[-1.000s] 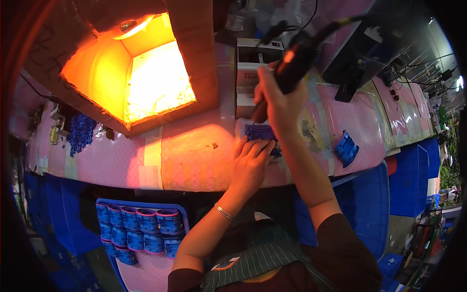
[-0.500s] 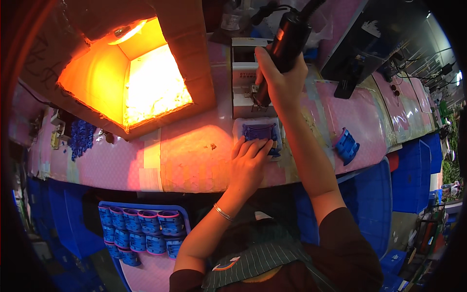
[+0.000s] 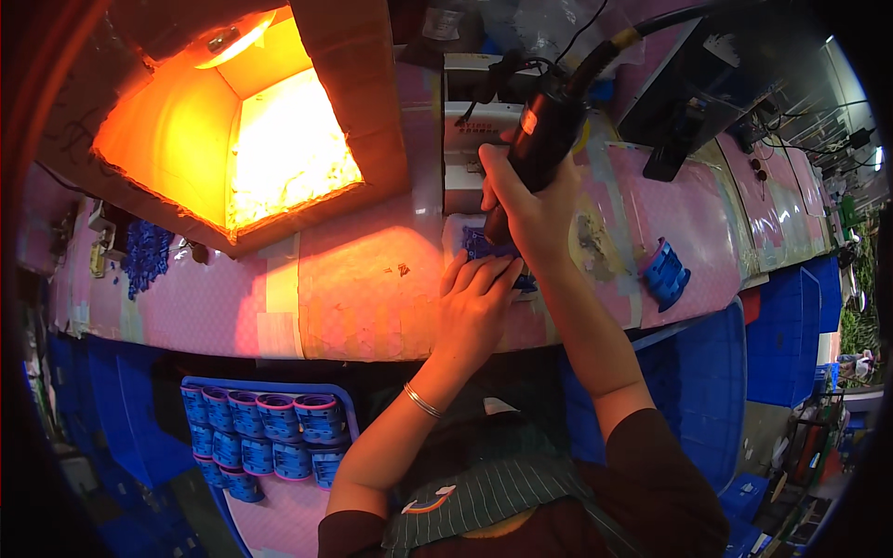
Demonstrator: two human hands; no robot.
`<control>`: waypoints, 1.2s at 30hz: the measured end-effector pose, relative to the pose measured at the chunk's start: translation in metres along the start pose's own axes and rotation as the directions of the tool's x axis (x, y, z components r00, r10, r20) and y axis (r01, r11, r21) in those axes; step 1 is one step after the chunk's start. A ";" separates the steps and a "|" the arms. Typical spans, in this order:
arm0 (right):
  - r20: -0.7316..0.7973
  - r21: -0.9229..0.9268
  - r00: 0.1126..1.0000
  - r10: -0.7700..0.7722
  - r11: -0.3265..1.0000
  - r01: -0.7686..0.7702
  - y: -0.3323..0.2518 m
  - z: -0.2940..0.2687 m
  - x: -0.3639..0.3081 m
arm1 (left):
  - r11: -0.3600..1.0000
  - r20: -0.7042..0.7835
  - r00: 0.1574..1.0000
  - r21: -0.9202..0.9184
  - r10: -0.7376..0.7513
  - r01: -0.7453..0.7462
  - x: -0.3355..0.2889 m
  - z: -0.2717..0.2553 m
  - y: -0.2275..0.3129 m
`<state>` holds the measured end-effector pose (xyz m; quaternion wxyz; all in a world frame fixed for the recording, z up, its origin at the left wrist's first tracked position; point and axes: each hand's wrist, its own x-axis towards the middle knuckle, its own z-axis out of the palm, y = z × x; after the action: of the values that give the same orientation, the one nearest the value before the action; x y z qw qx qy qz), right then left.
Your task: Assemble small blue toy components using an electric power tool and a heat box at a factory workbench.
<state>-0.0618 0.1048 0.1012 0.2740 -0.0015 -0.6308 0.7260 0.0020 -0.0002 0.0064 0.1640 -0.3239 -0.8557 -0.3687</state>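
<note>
A black electric screwdriver is gripped in my right hand, its cable running off to the upper right. Its lower end points down over a dark blue plastic part, and the tip itself is hidden. That part lies in a pale shallow holder on the bench. Bent over the near edge of the part, the fingers of my left hand hold it in place; the thumb is mostly out of sight.
A cardboard box with a glowing lamp stands left. White containers sit behind the holder. Several small blue pieces lie far left, a blue curved part right. Below the bench, a blue-rimmed tray bears several blue parts.
The screwdriver has come down and nearer with my right hand, from above the white containers to over the blue part. My left hand stays on the part.
</note>
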 end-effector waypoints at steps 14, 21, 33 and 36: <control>0.141 -0.177 0.972 -0.185 0.962 0.209 0.017 -0.003 -0.012 | 1.000 -0.019 1.000 0.006 0.014 -0.014 -0.001 0.002 -0.005; 0.045 -0.132 0.982 -0.184 0.973 0.188 0.014 0.000 -0.017 | 0.999 -0.030 0.999 0.021 0.032 -0.031 0.000 0.002 -0.003; -0.193 -0.103 0.977 -0.087 0.992 0.068 -0.024 -0.084 0.040 | 0.999 0.013 1.000 0.025 0.028 -0.028 0.002 -0.006 0.003; -0.223 -0.165 0.975 0.006 0.985 -0.043 0.004 -0.130 0.051 | 0.999 0.006 0.999 0.023 0.036 -0.036 0.001 -0.002 0.001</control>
<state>-0.0615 0.2438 0.0882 0.3325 -0.1135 -0.6555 0.6685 0.0016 -0.0010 0.0090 0.1719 -0.3383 -0.8544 -0.3551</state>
